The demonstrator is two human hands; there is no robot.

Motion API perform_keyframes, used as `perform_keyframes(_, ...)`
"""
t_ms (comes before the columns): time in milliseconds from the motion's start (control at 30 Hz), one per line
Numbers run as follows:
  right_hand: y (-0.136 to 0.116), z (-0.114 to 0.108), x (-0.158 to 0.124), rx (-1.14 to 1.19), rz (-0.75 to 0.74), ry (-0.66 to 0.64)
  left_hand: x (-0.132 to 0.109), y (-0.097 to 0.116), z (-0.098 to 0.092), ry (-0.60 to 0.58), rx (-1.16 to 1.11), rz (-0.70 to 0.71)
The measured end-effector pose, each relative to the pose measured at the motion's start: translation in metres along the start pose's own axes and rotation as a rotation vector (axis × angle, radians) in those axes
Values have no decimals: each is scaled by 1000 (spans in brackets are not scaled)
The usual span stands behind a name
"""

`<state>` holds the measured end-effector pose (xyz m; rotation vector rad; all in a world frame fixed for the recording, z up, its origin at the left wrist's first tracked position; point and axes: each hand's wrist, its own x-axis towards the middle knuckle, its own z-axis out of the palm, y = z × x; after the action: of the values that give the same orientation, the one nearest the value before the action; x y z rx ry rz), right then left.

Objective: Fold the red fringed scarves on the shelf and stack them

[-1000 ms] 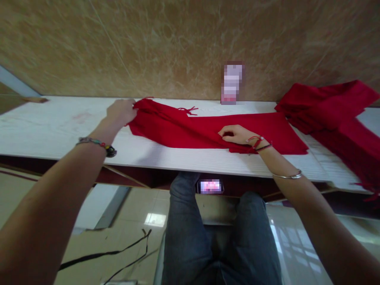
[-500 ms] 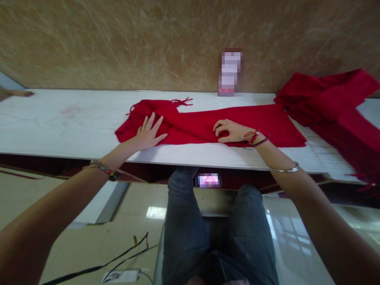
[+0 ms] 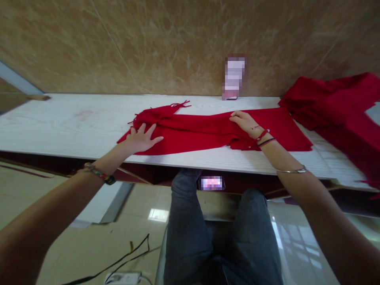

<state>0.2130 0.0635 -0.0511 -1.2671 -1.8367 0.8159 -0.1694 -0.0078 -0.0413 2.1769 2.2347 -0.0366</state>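
Observation:
A red fringed scarf (image 3: 196,136) lies lengthwise in layers on the white tabletop, with a long crease running along it. My left hand (image 3: 141,138) presses flat on its left part, fingers spread. Near the far edge of the scarf's right half, my right hand (image 3: 245,122) has its fingers bent together on the cloth, gripping a layer; the fingertips are partly hidden. Loose tassels stick out at the scarf's far left edge.
More red scarves (image 3: 335,103) lie heaped at the right. A phone (image 3: 234,77) with a blurred screen leans against the marbled wall (image 3: 148,47). Below the white tabletop (image 3: 59,122), another phone (image 3: 211,183) rests by my knees. A cable and power strip (image 3: 123,278) are on the floor.
My right hand has moved from the near side toward the far edge, carrying a layer of scarf. The near left layer now lies wider and flatter, and my left hand has shifted slightly left.

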Motion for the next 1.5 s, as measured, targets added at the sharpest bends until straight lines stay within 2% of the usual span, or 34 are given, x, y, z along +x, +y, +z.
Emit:
perform_keyframes(100, 0, 0, -1, -20, -44, -32, 15, -4, -14, 173, -52, -167)
perform_keyframes(167, -1, 1, -2, -44, -85, -50, 25, -3, -24, 349, -89, -153)
perform_keyframes(233, -3, 3, -4, -82, -133, -89, 36, 1, -33, 431, -91, -148)
perform_keyframes(300, -5, 3, -7, -135, -174, -140, 49, 5, -38, 369, -64, -113)
perform_keyframes(400, -8, 4, -10, -203, -206, -160, 71, 8, -41, 111, -86, 33)
perform_keyframes(467, -8, 4, -11, -202, -204, -129, 85, 7, -43, -4, -151, 105)
perform_keyframes(567, -7, 5, -9, -151, -187, -45, 99, -1, -51, 9, -196, 112)
perform_keyframes(667, -6, 3, -7, -84, -179, 70, 103, -14, -66, 116, -222, 93)
perform_keyframes(767, -7, 0, -7, 2, -233, 163, 99, -28, -81, 227, -270, 131)
perform_keyframes(833, -9, -2, -9, 46, -309, 150, 93, -34, -87, 144, -248, 204)
perform_keyframes(933, -12, -1, -12, 34, -418, -46, 83, -34, -88, -105, -203, 291)
perform_keyframes(967, -13, 1, -14, 9, -440, -137, 80, -30, -87, -126, -200, 301)
perform_keyframes(1033, -15, 4, -16, -54, -457, -298, 76, -13, -81, -29, -181, 389)
perform_keyframes(1100, -16, 7, -18, -89, -436, -382, 72, 14, -74, 95, -122, 600)
perform_keyframes(1133, -17, 8, -19, -84, -408, -394, 70, 32, -70, 78, -88, 719)
perform_keyframes(1200, -15, 9, -19, -36, -333, -384, 65, 69, -62, -35, -27, 897)
perform_keyframes(1267, -13, 9, -18, 31, -266, -362, 61, 101, -55, -147, 56, 943)
perform_keyframes(1333, -9, 8, -16, 74, -235, -350, 58, 121, -53, -202, 106, 959)
perform_keyframes(1400, -7, 7, -14, 69, -233, -338, 58, 123, -55, -179, 126, 957)
perform_keyframes(1500, -6, 6, -12, -10, -252, -329, 60, 98, -63, -85, 172, 923)
